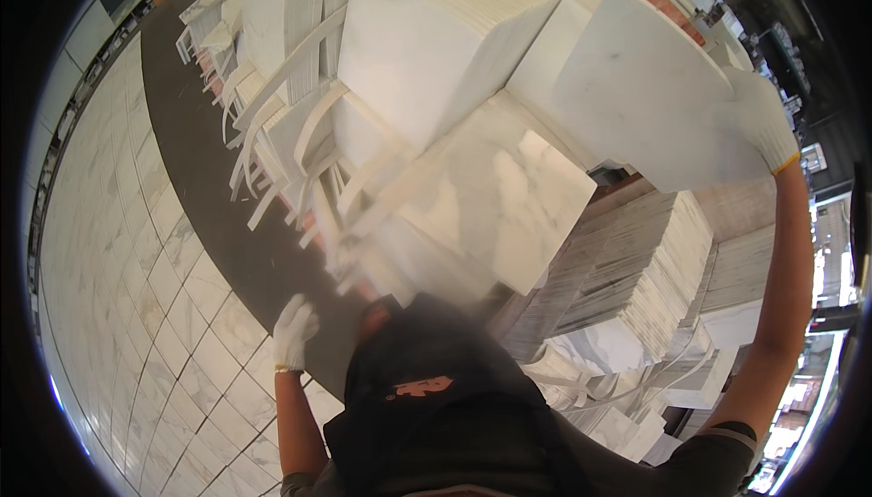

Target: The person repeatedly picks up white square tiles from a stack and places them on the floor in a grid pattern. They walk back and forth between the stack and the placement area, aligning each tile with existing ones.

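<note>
1 dark grey floor strip (209,152) | pale veined tile grid (163,333), left | bright light, far right

With my white-gloved right hand (766,120) I am gripping the edge of a large, thin, white marble slab (636,79), which is leaning beside tightly packed white stone slabs (413,52). My white-gloved left hand (295,331) is hanging near a dark grey floor strip (232,215).
</note>
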Action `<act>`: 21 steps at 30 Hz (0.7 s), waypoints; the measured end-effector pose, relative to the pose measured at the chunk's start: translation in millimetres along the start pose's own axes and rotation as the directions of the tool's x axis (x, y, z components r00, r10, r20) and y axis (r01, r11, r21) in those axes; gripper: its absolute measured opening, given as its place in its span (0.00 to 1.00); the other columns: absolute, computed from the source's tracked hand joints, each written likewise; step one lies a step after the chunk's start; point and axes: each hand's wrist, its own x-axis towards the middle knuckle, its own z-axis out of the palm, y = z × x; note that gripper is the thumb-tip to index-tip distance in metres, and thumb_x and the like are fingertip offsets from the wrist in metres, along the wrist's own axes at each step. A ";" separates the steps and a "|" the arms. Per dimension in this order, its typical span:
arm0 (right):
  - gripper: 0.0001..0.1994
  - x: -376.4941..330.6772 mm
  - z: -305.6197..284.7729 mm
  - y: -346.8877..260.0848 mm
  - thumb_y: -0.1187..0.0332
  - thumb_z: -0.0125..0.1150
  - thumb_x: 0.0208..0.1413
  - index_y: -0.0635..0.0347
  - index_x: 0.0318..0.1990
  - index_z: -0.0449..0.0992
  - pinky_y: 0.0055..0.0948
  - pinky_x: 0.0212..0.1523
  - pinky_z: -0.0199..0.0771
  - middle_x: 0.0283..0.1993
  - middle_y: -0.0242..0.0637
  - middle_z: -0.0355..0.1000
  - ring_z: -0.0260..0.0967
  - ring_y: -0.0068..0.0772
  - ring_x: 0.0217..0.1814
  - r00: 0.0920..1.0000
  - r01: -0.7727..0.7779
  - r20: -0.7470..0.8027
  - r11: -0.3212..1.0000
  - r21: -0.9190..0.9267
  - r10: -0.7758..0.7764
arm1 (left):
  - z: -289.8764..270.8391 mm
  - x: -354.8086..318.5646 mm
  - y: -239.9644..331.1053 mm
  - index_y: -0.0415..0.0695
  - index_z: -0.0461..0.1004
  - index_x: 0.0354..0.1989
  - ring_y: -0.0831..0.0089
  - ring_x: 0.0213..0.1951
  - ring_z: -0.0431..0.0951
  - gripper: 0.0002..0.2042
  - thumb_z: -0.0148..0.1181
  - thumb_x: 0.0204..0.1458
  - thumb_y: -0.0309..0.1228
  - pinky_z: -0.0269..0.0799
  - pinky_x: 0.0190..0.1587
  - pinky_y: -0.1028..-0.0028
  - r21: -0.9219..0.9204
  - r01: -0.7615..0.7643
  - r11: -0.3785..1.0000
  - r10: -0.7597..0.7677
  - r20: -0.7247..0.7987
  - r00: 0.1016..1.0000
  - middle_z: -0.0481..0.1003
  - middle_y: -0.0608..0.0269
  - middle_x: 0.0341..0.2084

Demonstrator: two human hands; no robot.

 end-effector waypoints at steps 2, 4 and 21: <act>0.22 -31.2 -15.0 -11.0 0.61 0.68 0.44 0.63 0.47 0.80 0.35 0.41 0.79 0.37 0.43 0.81 0.79 0.38 0.40 0.996 -0.086 0.007 0.963 0.255 0.087 | 66.9 23.1 20.3 0.37 0.71 0.55 0.82 0.32 0.72 0.16 0.59 0.63 0.33 0.68 0.35 0.81 0.127 -0.128 0.984 0.096 0.235 0.967 0.74 0.69 0.35; 0.24 -65.9 -30.8 -24.6 0.67 0.68 0.40 0.68 0.49 0.80 0.30 0.41 0.79 0.36 0.40 0.81 0.78 0.30 0.38 0.959 -0.261 0.049 0.800 0.541 0.280 | 131.4 31.1 27.8 0.36 0.69 0.61 0.72 0.44 0.77 0.20 0.55 0.65 0.33 0.73 0.49 0.71 0.164 -0.144 0.976 0.024 0.574 0.818 0.75 0.60 0.47; 0.21 -399.9 63.4 -137.5 0.72 0.73 0.46 0.73 0.49 0.80 0.26 0.42 0.78 0.42 0.37 0.81 0.78 0.26 0.40 0.486 -0.775 0.617 -0.022 0.632 0.618 | 227.7 -52.6 -18.7 0.40 0.73 0.57 0.69 0.49 0.78 0.20 0.49 0.69 0.43 0.74 0.54 0.67 0.449 0.048 0.892 -0.451 0.885 0.115 0.76 0.60 0.50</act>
